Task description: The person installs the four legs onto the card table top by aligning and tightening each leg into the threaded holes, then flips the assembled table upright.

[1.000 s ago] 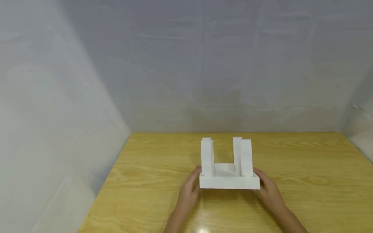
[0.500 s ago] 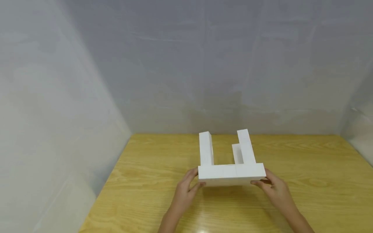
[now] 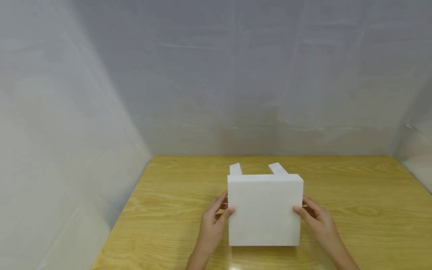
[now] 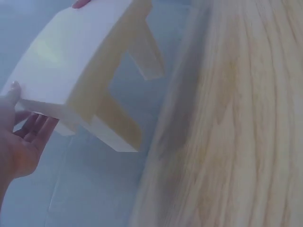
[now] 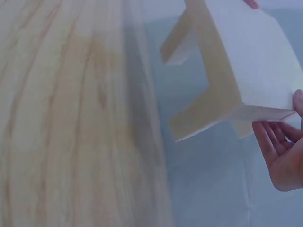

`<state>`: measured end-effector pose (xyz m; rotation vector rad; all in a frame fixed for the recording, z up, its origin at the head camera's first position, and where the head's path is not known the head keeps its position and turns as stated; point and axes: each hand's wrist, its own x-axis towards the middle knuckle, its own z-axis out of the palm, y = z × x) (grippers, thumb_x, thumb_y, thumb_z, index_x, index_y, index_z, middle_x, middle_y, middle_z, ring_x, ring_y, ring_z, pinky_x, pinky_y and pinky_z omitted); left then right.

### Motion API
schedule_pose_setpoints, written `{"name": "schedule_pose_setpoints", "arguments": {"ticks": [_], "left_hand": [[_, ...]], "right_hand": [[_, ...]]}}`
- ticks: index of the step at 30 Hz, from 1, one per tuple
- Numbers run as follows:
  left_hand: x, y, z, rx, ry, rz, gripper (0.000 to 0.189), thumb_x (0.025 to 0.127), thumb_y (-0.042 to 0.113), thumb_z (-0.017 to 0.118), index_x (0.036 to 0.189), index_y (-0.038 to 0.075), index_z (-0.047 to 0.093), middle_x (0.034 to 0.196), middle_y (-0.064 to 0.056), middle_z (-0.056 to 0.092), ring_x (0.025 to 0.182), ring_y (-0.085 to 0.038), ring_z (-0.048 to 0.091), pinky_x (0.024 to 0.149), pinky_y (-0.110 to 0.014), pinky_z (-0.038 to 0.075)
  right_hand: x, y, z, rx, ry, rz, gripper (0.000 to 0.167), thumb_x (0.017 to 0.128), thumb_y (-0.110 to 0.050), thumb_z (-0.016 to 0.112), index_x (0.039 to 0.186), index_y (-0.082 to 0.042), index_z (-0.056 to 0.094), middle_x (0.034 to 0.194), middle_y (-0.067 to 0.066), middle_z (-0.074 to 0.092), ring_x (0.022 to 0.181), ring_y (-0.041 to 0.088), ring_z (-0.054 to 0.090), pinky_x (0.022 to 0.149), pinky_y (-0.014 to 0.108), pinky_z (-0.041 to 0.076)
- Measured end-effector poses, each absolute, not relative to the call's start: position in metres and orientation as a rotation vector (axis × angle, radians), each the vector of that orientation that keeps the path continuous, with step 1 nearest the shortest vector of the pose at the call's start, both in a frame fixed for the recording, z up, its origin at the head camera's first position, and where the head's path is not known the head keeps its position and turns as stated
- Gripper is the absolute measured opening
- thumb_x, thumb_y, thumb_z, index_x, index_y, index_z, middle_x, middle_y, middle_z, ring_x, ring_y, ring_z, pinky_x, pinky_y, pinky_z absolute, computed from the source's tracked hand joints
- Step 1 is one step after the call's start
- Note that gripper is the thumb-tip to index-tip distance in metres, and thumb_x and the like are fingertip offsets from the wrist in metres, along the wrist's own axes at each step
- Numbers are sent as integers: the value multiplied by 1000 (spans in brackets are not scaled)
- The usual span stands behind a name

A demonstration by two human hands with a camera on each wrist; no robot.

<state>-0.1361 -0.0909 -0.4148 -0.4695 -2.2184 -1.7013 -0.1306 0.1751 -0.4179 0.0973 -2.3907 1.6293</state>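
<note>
A small white stool (image 3: 264,210) with a square, flat top is held up over the table, its top facing me and its legs pointing away toward the back. My left hand (image 3: 212,223) grips the left side, thumb on the flat face and fingers behind the edge. On the opposite side my right hand (image 3: 318,221) pinches the edge the same way. Two legs show above the upper edge in the head view. In the left wrist view a stubby leg (image 4: 116,127) slants from the underside; the right wrist view shows a similar leg (image 5: 196,113).
The wooden table (image 3: 162,210) spreads under both hands and reaches back to a grey-white sheet wall (image 3: 216,75). Another pale sheet (image 3: 67,131) hangs along the table's left side, and one more (image 3: 416,150) at the right.
Both hands have tilted the stool: its legs stood upward a second ago and now point away, with the flat top turned toward me. The grip stays at both sides.
</note>
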Motion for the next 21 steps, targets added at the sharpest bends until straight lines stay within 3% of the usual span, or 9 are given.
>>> {"name": "schedule_pose_setpoints", "arguments": {"ticks": [5,11,18,21], "left_hand": [[-137,-90,-411,-364,-2264,-1783,42,90,15,58,129,0,50,103,-7,59,91,-19,57,70,-26,52],[-137,-91,-409,-352,-2299,-1939,52,89,17,61,134,-2,43,108,-12,56,91,-19,57,71,-25,52],[-134,-97,-408,-463,-2410,-2072,73,85,19,67,146,17,26,125,-17,45,105,-25,48,81,-30,48],[-135,-100,-408,-490,-2390,-2099,73,85,18,67,146,23,26,126,-18,44,106,-26,48,82,-34,48]], "right_hand": [[-130,172,-409,-119,-2460,1746,46,90,-26,61,121,7,54,94,13,65,75,8,59,67,24,52],[-131,175,-401,-289,-2536,1837,64,87,-44,59,127,6,50,108,19,62,84,19,62,74,32,52],[-133,178,-400,-320,-2551,1866,68,87,-47,57,127,6,48,110,17,60,81,19,62,68,29,53],[-134,180,-400,-202,-2490,1941,61,89,-40,58,135,-2,43,113,19,58,83,19,61,69,31,53]]}}
